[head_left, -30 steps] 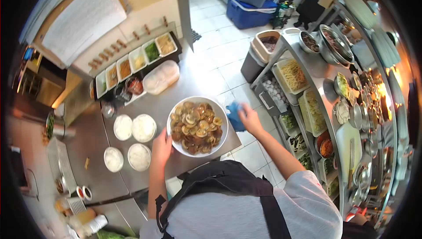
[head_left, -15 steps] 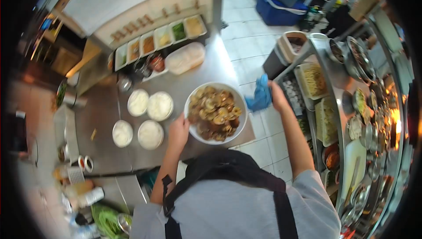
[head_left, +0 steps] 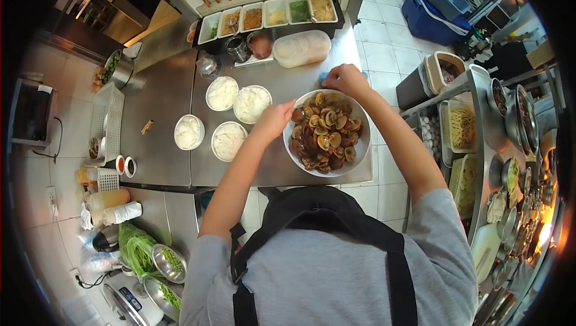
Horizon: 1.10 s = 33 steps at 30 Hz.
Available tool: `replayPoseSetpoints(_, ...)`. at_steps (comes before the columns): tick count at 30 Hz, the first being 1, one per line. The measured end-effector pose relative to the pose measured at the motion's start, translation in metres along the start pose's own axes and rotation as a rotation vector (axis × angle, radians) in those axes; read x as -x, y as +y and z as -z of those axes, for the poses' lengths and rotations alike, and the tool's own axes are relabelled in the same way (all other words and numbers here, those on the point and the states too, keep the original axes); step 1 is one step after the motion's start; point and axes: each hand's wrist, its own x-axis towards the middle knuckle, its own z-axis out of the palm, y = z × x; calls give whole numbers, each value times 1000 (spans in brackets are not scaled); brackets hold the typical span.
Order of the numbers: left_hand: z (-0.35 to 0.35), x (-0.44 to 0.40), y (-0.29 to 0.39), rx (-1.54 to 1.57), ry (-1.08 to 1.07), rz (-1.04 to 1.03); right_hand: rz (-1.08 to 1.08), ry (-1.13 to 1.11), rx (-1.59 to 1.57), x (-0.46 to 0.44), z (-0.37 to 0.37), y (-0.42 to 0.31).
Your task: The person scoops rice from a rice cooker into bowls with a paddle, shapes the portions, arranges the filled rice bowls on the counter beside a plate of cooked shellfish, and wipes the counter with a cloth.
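Note:
A large white bowl [head_left: 329, 173] full of cooked clams [head_left: 327, 131] rests near the front edge of the steel counter. At the bowl's left rim, my left hand [head_left: 276, 122] grips with the fingers along the edge. My right hand [head_left: 347, 80] is just beyond the bowl, fingers curled down over a blue cloth [head_left: 324, 77]; most of the cloth is hidden beneath it. Left of the bowl stand several small white bowls of rice, the nearest being a rice bowl [head_left: 229, 141].
Behind are a row of topping trays [head_left: 252, 18] and a lidded plastic container [head_left: 302, 48]. To the right, a steel shelf holds noodles [head_left: 462, 125] and pans, with a flame [head_left: 545, 230] at the far right. Greens in bowls [head_left: 169, 263] sit lower left.
My right hand has brought the blue cloth from the bowl's right side to the counter behind it. My left hand has shifted up along the rim. The camera view has turned.

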Motion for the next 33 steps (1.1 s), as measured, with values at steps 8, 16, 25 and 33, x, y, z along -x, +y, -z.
replayPoseSetpoints(8, 4, -2, 3, 80, -50, 87, 29, -242, -174, -15, -25, 1)
replayPoseSetpoints(16, 3, 2, 3, 167, -18, 103, 224, 29, 4, 3, -16, -6)
replayPoseSetpoints(25, 2, 6, 3, 182, -6, 100, -44, 172, 29, 48, -3, 14)
replayPoseSetpoints(33, -15, 12, -2, 50, 194, 14, -158, 300, 104, 99, -3, 20)
